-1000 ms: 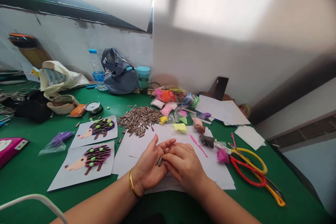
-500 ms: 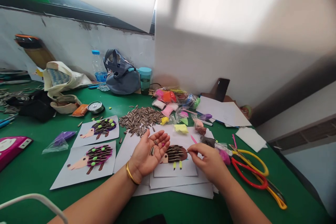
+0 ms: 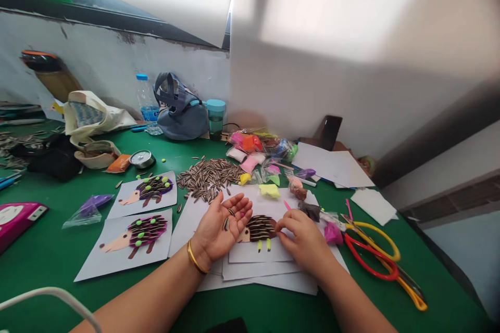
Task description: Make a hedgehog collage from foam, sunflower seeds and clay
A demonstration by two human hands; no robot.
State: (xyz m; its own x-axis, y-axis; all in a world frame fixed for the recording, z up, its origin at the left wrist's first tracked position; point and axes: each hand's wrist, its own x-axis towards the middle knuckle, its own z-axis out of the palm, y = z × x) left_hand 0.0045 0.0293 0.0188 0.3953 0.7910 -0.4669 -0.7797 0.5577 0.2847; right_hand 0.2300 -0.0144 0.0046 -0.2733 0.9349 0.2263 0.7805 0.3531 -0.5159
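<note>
My left hand lies palm up and cupped, with a few striped sunflower seeds resting in it. Beside it, on a white sheet, is a hedgehog picture with a brown body, rows of seeds, a peach face and yellow-green legs. The fingertips of my right hand are pinched at the right end of the brown body; the seed between them is mostly hidden. Behind the hands spreads a heap of sunflower seeds. Two hedgehog pictures with green dots lie at the left.
Bagged coloured clay is piled at the back, and a yellow clay piece lies nearer. Scissors with red and yellow handles rest at the right. A blue bag and a teal-lidded cup stand along the wall.
My right hand has moved slightly left, bringing its pinched fingertips onto the brown body's right edge. My left hand has stayed in place with its seeds.
</note>
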